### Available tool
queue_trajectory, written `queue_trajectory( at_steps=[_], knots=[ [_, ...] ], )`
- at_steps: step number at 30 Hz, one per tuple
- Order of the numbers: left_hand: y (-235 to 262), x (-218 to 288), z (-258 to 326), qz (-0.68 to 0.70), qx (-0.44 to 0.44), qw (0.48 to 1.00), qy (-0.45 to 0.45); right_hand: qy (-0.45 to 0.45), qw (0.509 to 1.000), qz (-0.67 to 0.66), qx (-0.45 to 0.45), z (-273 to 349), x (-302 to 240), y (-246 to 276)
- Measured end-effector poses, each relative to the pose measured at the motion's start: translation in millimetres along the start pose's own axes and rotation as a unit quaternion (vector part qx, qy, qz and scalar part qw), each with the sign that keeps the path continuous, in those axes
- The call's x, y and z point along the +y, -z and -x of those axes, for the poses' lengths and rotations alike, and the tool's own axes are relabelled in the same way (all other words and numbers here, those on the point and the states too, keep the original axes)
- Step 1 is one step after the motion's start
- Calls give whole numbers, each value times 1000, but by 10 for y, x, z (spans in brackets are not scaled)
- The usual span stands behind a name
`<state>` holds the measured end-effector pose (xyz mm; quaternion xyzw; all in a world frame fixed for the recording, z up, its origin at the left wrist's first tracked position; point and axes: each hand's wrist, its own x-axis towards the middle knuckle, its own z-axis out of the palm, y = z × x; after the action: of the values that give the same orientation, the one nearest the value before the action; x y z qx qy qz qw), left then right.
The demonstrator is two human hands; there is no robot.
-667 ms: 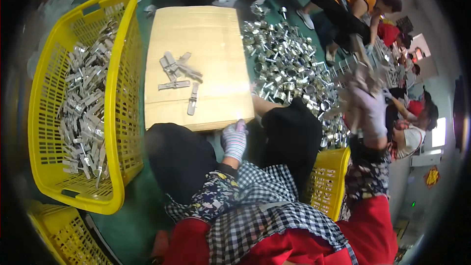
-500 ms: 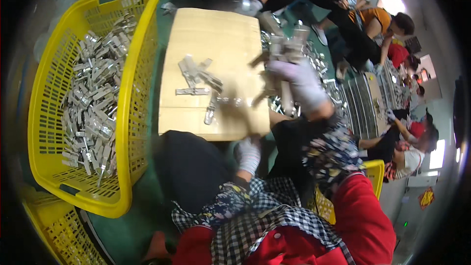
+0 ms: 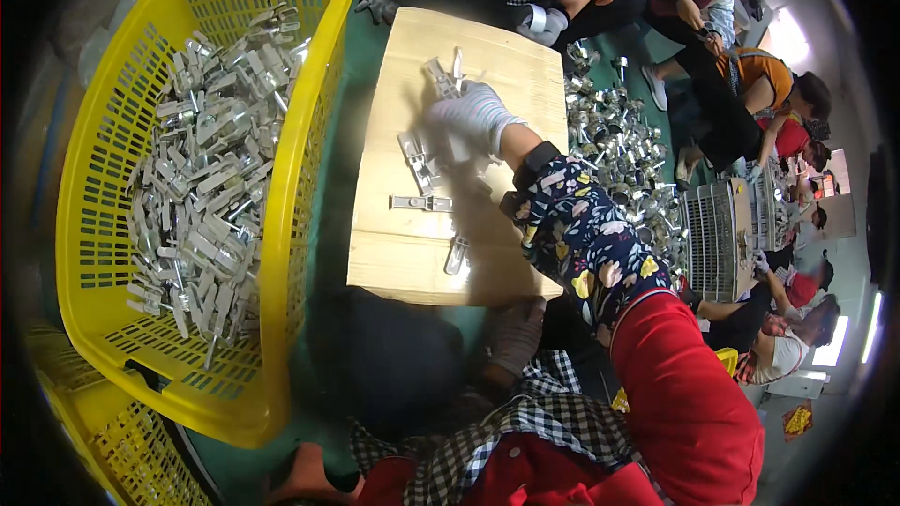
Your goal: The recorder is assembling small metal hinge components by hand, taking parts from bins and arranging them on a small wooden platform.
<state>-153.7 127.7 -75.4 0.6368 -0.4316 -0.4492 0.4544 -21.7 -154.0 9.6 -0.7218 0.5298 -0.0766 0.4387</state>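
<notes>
Left hand (image 3: pixel 516 335), striped glove, in shade at the near edge of the desk; whether its fingers are curled on the edge or loose cannot be told

Right hand (image 3: pixel 473 120), pale striped glove, reached over the far half of the desk; fingers bent downward among the clips, their tips hidden, so whether anything is gripped cannot be told

Desk (image 3: pixel 384 258), low, faced with tan cardboard; on it a handful of metal clips (image 3: pixel 421 202), two just beyond the right hand, others scattered loose nearer the person

Progress, by judgement: partway; a small lot laid out on the desk, a great many pieces remaining in bulk to either side

Yellow basket (image 3: pixel 292 192), slotted, large, left of the desk; heaped with similar clips and thin rods (image 3: pixel 211 183)

Second yellow basket (image 3: pixel 141 454), lower left, partly cut off; contents not discernible

Silvery metal cups (image 3: pixel 623 155), many stemmed, one broad pile on the green floor (image 3: pixel 323 225) right of the desk

Wire crates (image 3: pixel 708 234), grey, farther right; beyond, seated co-workers, one in orange (image 3: pixel 757 70)
</notes>
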Motion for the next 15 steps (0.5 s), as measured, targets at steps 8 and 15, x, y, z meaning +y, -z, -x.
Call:
queue_trajectory(
  at_steps=[8,15],
  knots=[
    [24,57,-6,20,-85,990,111,-2,999,45,11,85,-96,97],
    [-198,-115,27,-42,-9,999,25,17,999,41,22,432,168,326]
  ],
)
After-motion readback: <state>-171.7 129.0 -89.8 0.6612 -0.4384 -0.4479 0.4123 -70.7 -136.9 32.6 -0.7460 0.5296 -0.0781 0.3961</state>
